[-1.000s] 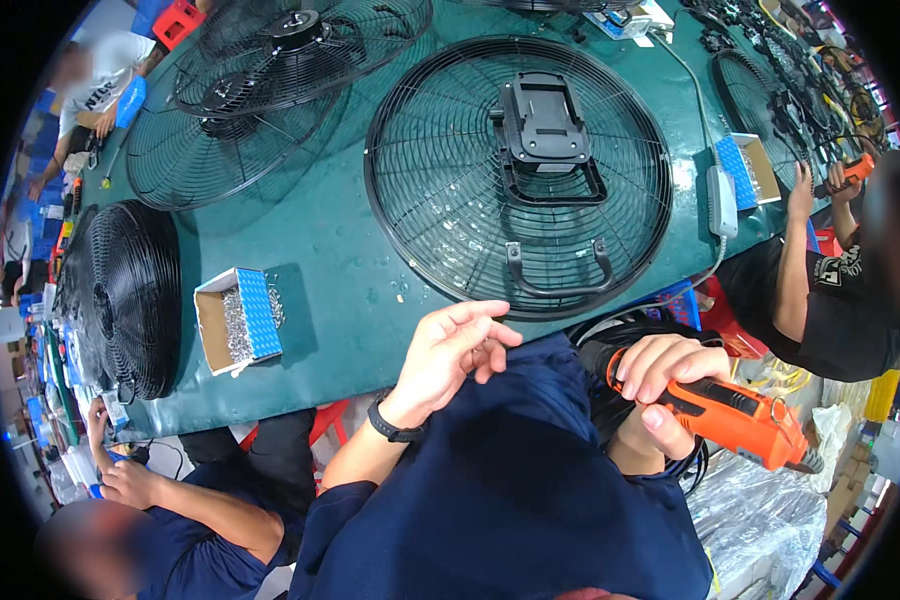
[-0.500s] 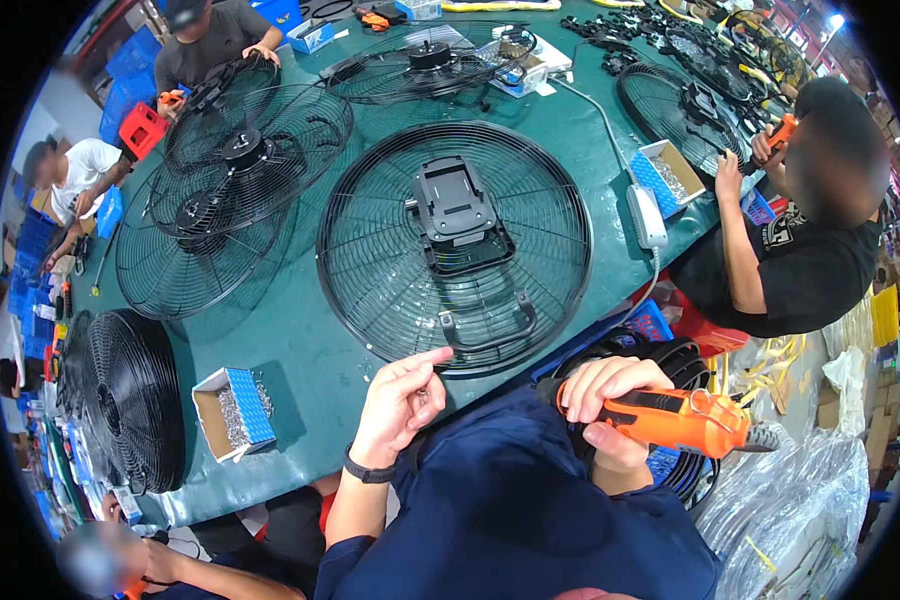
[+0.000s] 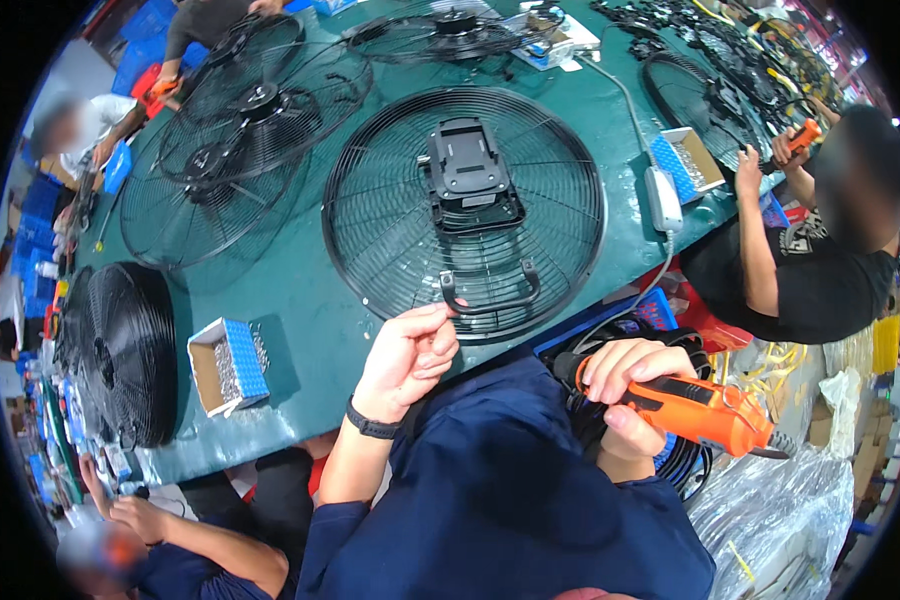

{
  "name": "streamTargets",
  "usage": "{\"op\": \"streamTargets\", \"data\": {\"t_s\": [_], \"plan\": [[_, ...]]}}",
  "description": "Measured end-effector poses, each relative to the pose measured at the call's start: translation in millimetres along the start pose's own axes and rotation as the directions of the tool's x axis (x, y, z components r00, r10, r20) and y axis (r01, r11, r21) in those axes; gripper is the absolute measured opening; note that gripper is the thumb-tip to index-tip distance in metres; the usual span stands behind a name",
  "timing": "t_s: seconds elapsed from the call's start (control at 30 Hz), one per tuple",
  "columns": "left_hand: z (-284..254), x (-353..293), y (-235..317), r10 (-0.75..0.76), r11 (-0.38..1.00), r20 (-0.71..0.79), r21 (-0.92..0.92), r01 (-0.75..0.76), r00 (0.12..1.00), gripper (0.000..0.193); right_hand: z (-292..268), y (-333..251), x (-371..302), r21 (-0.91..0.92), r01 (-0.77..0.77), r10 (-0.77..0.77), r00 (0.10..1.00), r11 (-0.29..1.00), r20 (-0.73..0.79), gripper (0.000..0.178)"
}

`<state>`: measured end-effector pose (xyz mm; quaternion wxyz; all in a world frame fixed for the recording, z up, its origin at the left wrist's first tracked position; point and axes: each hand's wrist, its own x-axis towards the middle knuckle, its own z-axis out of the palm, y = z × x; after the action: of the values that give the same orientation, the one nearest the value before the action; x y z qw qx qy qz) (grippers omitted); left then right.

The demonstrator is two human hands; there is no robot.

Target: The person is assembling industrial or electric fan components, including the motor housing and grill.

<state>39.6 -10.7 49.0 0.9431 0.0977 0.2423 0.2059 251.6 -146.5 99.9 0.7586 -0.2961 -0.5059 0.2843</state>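
One green worktop [image 3: 305, 265] carried everything, its near edge slanting away toward the right, with bare room left of the large round fan guard [image 3: 470, 255]. That guard lay flat, its near rim close to the worktop's edge, so there was little surface between it and the person. A grey power adapter [image 3: 663, 200] sat off its right rim.

The orange power driver [image 3: 705, 405] was next in size, gripped by the right hand [image 3: 625, 385], whose fingers were closed around its body. It was held off the near edge, its long axis running crosswise, its nose pointing left and clear of the guard.

Smaller, the black handle [image 3: 500, 304] lay on the guard's near part, its bar running left to right, the right end slightly farther from the person. The left hand [image 3: 410, 355] was much the nearer: its fingers were curled, thumb and forefinger brought close at the handle's left end, the handle stretching rightward from them. Whether they touched it or pinched something small could not be told.
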Motion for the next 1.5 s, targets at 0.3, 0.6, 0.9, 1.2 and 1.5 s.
{"op": "streamTargets", "data": {"t_s": [0.3,0.6,0.9,1.2,1.5], "plan": [[-20.8,-30.7,-26.0,0.273,0.954,-0.093,0.157,-0.257,0.957,0.018,0.0,8.8,9.1,0.078,-0.039,0.039,0.999,0.996,0.004,0.038],[-46.4,-38.7,-63.5,0.295,0.954,-0.224,0.115,-0.275,0.929,0.019,18.3,22.5,21.3,0.069,-0.015,-0.005,0.963,0.998,0.271,0.039],[-59.5,-29.2,-69.2,0.193,0.981,-0.068,-0.004,-0.194,0.979,0.018,31.6,27.5,19.7,0.2,0.062,-0.13,0.928,0.978,0.349,0.046],[-56.4,-22.9,-63.7,0.027,0.997,0.085,-0.068,-0.021,0.996,0.023,49.2,30.1,13.8,0.203,0.068,-0.13,0.941,0.977,0.313,0.046],[-50.3,-27.6,-56.6,0.008,1.0,0.081,-0.028,-0.005,0.997,0.022,48.8,36.0,16.6,0.202,-0.011,-0.057,0.943,0.979,0.327,0.045]]}}
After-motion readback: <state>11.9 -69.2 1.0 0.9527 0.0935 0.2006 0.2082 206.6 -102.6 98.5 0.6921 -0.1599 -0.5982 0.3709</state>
